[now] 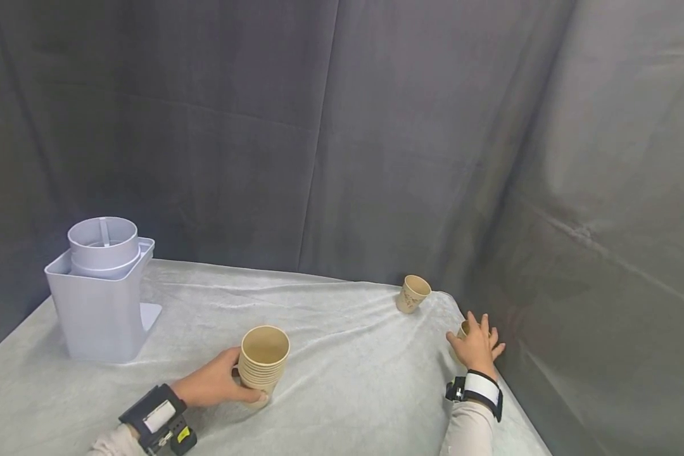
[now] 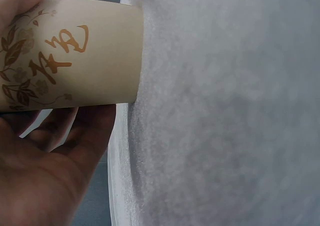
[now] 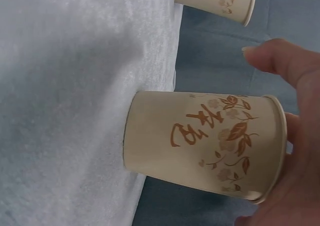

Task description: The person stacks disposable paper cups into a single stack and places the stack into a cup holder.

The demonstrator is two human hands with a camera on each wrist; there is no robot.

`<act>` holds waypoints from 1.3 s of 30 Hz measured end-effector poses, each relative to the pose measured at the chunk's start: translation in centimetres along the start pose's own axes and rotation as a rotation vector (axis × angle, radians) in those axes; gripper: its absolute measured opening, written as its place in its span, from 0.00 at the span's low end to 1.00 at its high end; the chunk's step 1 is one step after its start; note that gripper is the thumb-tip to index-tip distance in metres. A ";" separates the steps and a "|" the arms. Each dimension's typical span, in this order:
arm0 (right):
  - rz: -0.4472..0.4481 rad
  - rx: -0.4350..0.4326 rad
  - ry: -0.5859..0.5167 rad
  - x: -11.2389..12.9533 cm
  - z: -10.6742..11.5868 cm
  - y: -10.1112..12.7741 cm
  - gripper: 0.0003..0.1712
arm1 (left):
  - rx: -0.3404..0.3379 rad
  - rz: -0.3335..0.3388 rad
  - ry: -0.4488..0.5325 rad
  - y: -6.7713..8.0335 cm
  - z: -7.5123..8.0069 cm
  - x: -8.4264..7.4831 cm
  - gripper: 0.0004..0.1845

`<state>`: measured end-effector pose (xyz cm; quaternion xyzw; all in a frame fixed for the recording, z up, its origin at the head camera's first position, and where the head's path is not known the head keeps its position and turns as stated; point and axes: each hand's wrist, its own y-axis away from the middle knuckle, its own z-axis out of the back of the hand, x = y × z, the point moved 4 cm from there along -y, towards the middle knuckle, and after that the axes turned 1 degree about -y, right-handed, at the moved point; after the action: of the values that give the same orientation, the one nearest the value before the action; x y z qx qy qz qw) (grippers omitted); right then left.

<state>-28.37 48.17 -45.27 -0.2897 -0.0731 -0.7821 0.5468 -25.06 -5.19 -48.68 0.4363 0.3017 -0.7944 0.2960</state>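
Observation:
A stack of beige paper cups (image 1: 265, 354) stands upright on the cloth, near the middle front. My left hand (image 1: 219, 380) grips it from the left, the thumb at the near side and the fingers around the far side. The left wrist view shows the lowest cup's printed side (image 2: 95, 50). At the table's right edge, my right hand (image 1: 476, 347) is spread over a single paper cup (image 3: 200, 141), mostly hidden in the head view. In the right wrist view the thumb stands apart from that cup, while the other fingers are partly hidden behind its rim.
Another paper cup (image 1: 413, 295) stands at the back right corner. On the left is a white square container (image 1: 97, 323) with a round white cylinder (image 1: 104, 250) in its top. A pale, wrinkled cloth (image 1: 342, 380) covers the table; grey curtains (image 1: 234, 158) hang behind and at right.

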 end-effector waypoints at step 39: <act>0.022 -0.047 -0.040 0.0 1.0 0.2 0.30 | 0.000 0.016 -0.007 0.0 0.0 -0.1 0.37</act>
<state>-27.79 48.50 -44.48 -0.3189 -0.0625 -0.7717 0.5467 -25.02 -5.22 -48.63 0.4359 0.2972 -0.7935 0.3033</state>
